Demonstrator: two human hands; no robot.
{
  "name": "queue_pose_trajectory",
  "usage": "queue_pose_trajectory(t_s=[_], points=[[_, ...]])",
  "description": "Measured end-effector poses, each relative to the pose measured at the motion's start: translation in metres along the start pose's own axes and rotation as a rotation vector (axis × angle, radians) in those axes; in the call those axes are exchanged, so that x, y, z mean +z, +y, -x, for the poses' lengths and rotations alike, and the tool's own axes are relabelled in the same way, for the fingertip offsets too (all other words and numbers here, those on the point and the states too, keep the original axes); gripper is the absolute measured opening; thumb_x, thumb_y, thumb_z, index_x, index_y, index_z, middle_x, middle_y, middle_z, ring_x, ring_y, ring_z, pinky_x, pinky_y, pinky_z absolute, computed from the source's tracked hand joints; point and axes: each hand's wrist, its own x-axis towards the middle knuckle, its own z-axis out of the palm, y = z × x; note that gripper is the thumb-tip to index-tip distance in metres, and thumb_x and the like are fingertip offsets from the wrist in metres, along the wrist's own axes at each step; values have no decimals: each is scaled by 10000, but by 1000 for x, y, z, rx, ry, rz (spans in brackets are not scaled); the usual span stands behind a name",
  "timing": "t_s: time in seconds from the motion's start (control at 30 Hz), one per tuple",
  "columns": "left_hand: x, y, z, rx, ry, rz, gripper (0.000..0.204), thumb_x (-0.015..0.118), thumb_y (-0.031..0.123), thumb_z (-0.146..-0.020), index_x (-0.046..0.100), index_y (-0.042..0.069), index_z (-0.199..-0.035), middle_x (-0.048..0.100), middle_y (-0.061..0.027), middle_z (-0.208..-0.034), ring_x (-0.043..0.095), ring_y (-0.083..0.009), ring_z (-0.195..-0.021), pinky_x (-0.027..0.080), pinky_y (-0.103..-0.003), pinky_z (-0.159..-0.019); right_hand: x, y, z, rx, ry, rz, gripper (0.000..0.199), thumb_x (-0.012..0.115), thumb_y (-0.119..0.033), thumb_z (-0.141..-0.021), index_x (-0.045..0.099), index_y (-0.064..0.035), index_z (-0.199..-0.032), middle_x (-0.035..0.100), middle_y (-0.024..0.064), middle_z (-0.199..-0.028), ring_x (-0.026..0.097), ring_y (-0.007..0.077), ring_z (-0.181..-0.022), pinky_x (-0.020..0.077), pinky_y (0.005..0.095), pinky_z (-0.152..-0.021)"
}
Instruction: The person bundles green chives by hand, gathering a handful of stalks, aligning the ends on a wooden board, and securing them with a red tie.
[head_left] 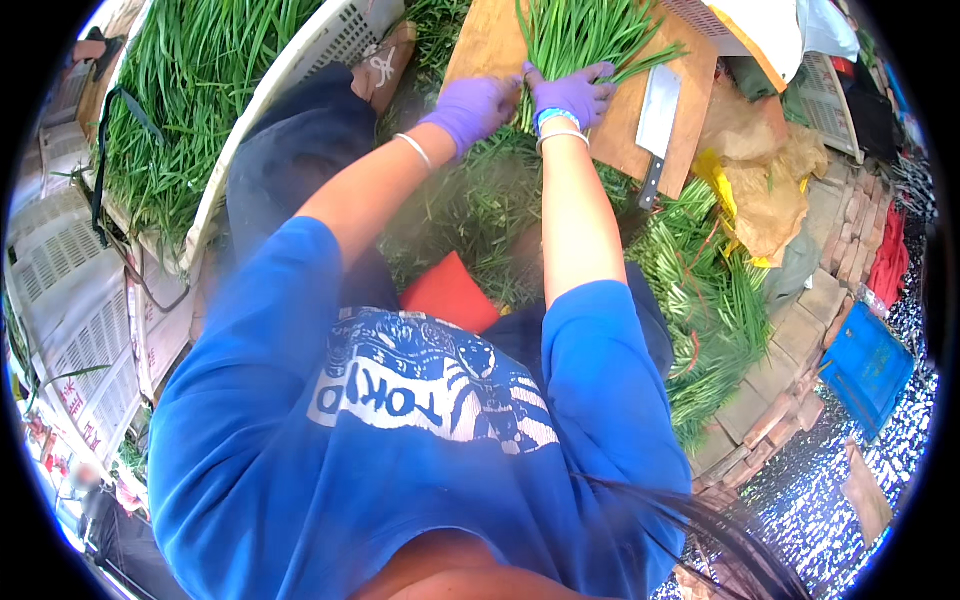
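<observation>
A bunch of long green leaves, which look like garlic chives [585,38], lies on a wooden cutting board [490,45]. My right hand [572,97], in a purple glove, grips the bunch near its lower end, thumb on one side and fingers on the other. Beside those lower ends is my left hand [475,110], also gloved, its fingers bent together; what they pinch is hidden. A cleaver [658,110] with a black handle rests on the board to the right of my right hand, touched by neither hand.
At the left stands a large white basket [262,105] heaped with green leaves. Tied chive bunches [700,310] lie on the ground at my right, near crumpled brown paper [765,185]. Loose leaves [470,215] cover the ground between my legs. A blue crate [868,370] lies beyond the brick edging.
</observation>
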Motion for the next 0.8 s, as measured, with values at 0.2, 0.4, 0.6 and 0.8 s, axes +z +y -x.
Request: queue_pose_trajectory(t_s=[0.2, 0.4, 0.6, 0.8], points=[[19, 7, -16, 66, -138, -72, 269, 578, 181, -691, 544, 90, -942, 602, -110, -802, 578, -303, -719, 465, -397, -635, 1, 1, 2, 9, 13, 6, 1178, 670, -610, -508, 65, -32, -1338, 193, 258, -1323, 268, 386, -1192, 292, 476, -932], [28, 2, -22, 313, -127, -209, 238, 575, 175, -688, 520, 28, -867, 583, -136, -691, 578, -298, -613, 463, -389, -547, 2, 2, -1, 7, 4, -18, 1171, 653, -614, -527, 42, -31, -1339, 172, 267, -1330, 245, 388, -1204, 262, 473, -951], [17, -11, -9, 429, -169, -234, 118, 528, 164, -699, 515, 47, -711, 554, -136, -631, 561, -309, -569, 456, -402, -529, 0, 11, -9, -45, -64, -171, 1133, 617, -618, -578, 24, -22, -1337, 144, 292, -1329, 195, 414, -1223, 233, 481, -971], [4, 0, 48, 486, -471, -81, 166, 536, 229, -691, 561, 65, -683, 559, -132, -666, 558, -319, -624, 457, -413, -573, -2, 16, -1, -153, -40, -60, 1151, 632, -617, -566, 27, -5, -1331, 172, 312, -1308, 244, 421, -1198, 242, 462, -973]])
